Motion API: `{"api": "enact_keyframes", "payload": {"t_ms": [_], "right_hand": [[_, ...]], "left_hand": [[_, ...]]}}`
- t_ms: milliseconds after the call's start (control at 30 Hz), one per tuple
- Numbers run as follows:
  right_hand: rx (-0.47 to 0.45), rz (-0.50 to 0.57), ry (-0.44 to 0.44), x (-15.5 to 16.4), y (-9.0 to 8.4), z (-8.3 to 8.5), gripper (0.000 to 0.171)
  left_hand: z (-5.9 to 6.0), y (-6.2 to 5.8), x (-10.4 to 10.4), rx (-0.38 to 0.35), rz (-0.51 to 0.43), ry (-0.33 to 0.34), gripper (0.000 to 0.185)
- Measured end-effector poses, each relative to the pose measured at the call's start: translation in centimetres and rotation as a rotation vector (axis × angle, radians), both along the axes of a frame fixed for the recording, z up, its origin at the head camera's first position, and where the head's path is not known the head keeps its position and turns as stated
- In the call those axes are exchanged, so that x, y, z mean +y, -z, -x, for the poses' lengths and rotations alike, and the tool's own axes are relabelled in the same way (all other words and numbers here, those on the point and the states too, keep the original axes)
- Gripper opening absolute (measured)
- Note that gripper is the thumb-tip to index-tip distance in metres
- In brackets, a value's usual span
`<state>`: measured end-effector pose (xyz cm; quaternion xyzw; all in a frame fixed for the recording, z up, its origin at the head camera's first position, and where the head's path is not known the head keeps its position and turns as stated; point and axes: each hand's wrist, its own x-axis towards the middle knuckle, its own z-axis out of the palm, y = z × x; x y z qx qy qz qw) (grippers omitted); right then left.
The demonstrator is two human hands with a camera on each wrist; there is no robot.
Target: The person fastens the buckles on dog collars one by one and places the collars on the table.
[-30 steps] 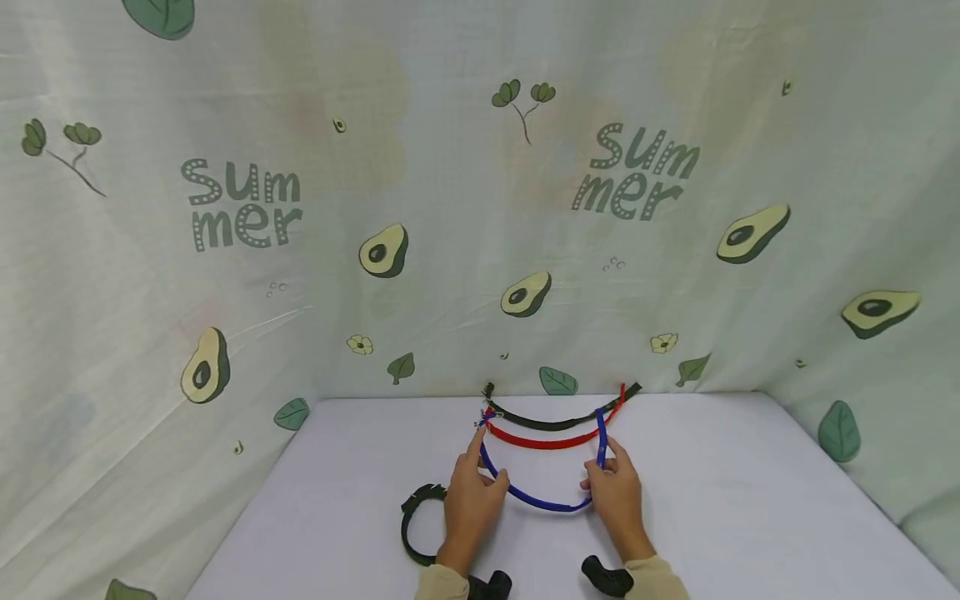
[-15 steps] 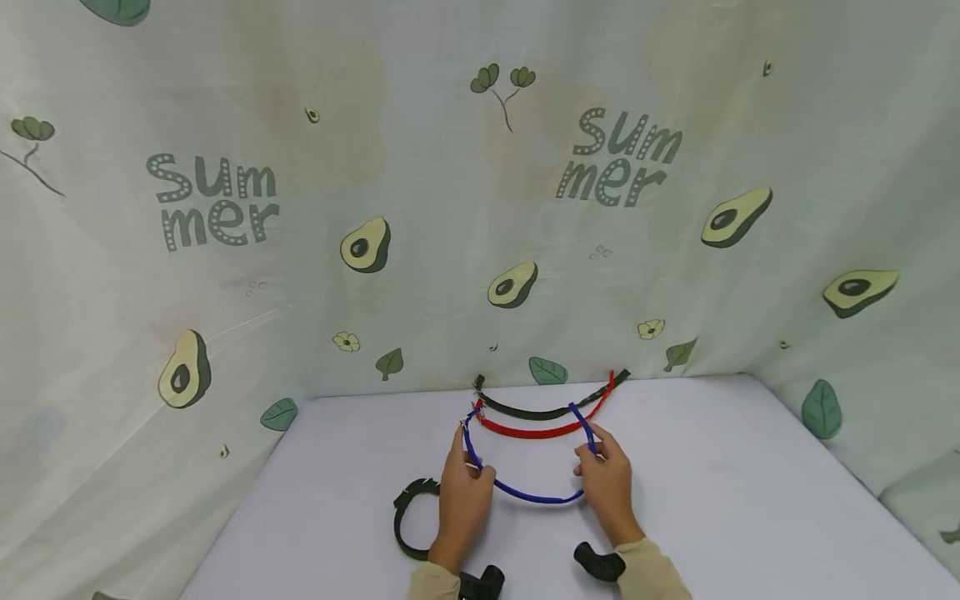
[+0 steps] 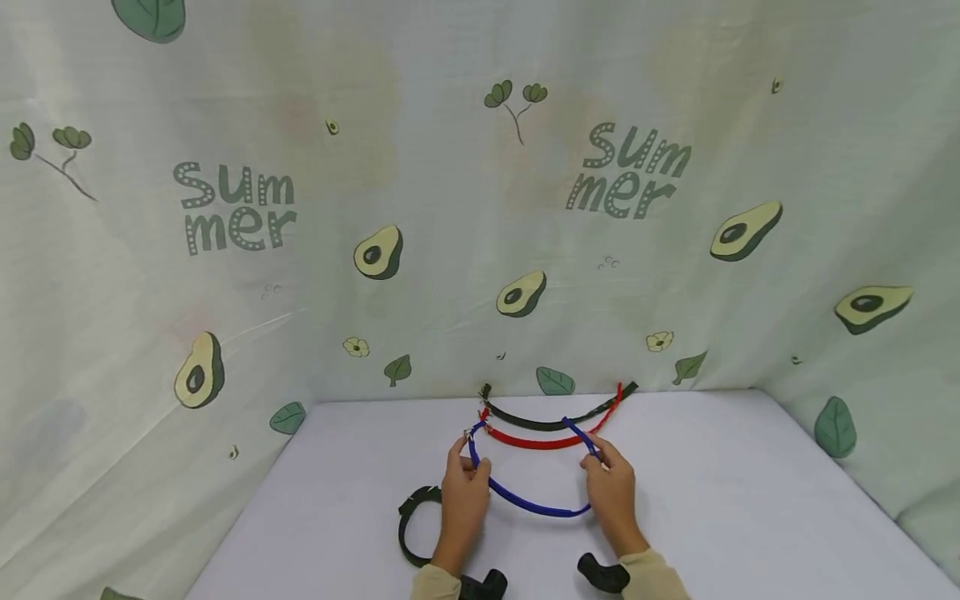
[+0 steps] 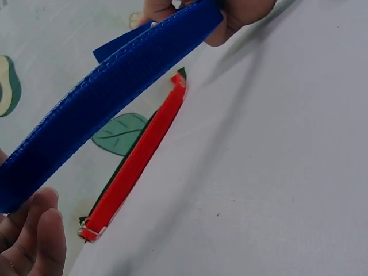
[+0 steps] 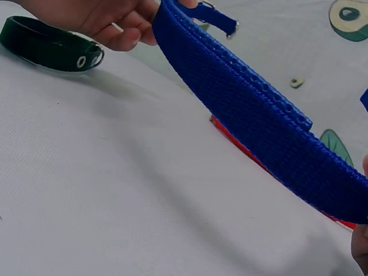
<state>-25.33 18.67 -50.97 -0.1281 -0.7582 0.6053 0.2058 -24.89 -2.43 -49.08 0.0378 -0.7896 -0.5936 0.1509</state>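
Note:
A blue woven strap point(image 3: 536, 507) hangs in a U between both hands, a little above the white table point(image 3: 750, 500). My left hand point(image 3: 468, 468) pinches its left part near the metal end. My right hand point(image 3: 596, 462) pinches its right part, and the free tip leans inward. In the left wrist view the blue strap point(image 4: 103, 98) runs up to the right hand point(image 4: 241, 14). In the right wrist view the blue strap point(image 5: 253, 121) runs to the left hand point(image 5: 98, 17). A red strap point(image 3: 540, 442) and a dark strap point(image 3: 540, 424) lie curved just behind.
A black collar point(image 3: 408, 525) closed in a loop lies on the table left of my left hand, and the black collar point(image 5: 49, 49) also shows in the right wrist view. Avocado-print cloth walls point(image 3: 225, 250) stand at the back and on both sides.
The blue strap's ends have bent inward, and its right tip now leans left. My left index finger has drawn back from the strap's end. Both hands kept their hold.

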Motion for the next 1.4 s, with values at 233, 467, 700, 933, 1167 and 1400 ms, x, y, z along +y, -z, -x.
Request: {"api": "enact_keyframes", "payload": {"t_ms": [233, 467, 700, 933, 1167, 1400], "right_hand": [[0.044, -0.037, -0.037, -0.32, -0.36, 0.26, 0.038], [0.039, -0.066, -0.022, -0.33, -0.35, -0.06, 0.024], [0.076, -0.029, -0.079, -0.66, -0.34, 0.27, 0.031], [0.087, 0.131, -0.219, -0.63, -0.42, -0.13, 0.031], [0.068, 0.159, -0.246, -0.92, -0.49, -0.39, 0.031], [0.077, 0.054, -0.193, -0.8, -0.15, -0.23, 0.029]], "left_hand": [[0.2, -0.22, -0.46, 0.029, -0.141, 0.014, 0.056], [0.22, -0.24, 0.13, 0.015, -0.169, 0.059, 0.048], [0.48, -0.6, -0.25, 0.06, -0.205, 0.048, 0.038], [0.3, -0.52, -0.06, 0.052, -0.249, 0.039, 0.036], [0.42, -0.25, -0.2, 0.012, -0.273, 0.013, 0.043], [0.49, -0.2, 0.13, -0.027, -0.294, 0.05, 0.049]]}}
